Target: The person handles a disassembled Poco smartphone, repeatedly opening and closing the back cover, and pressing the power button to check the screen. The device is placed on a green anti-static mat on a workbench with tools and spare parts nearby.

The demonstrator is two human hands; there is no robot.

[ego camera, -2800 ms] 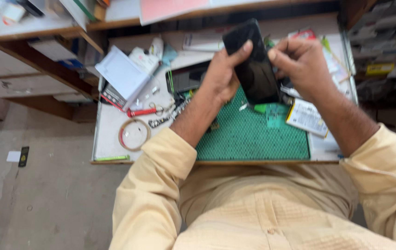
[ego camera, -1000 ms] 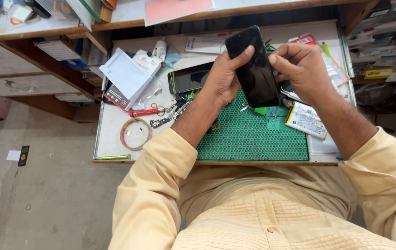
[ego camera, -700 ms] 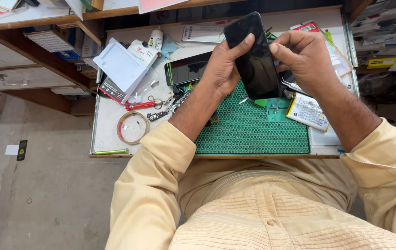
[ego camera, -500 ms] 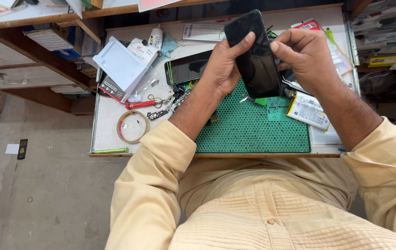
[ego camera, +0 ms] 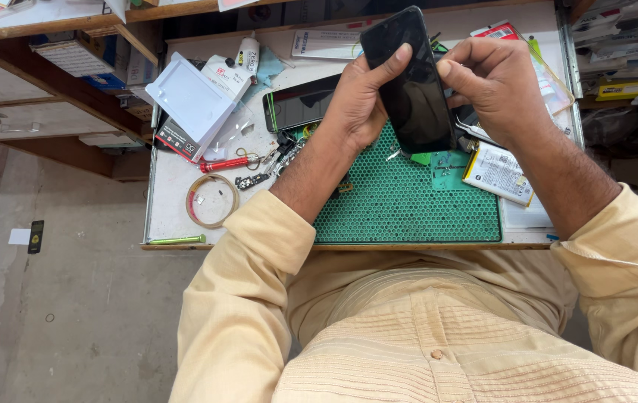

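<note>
Both hands hold a black phone above a cluttered workbench.
Left hand and right hand grip the phone over a green mat.

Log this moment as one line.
left hand: grips black phone | right hand: grips same phone | phone: above green mat | white table: cluttered

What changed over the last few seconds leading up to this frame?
Very little. The black phone is held in both hands throughout, tilted a bit more upright now; the left hand keeps its thumb on the edge and the right hand stays at the other side. Nothing was picked up or let go. The green mat and tape ring have not moved.
</note>
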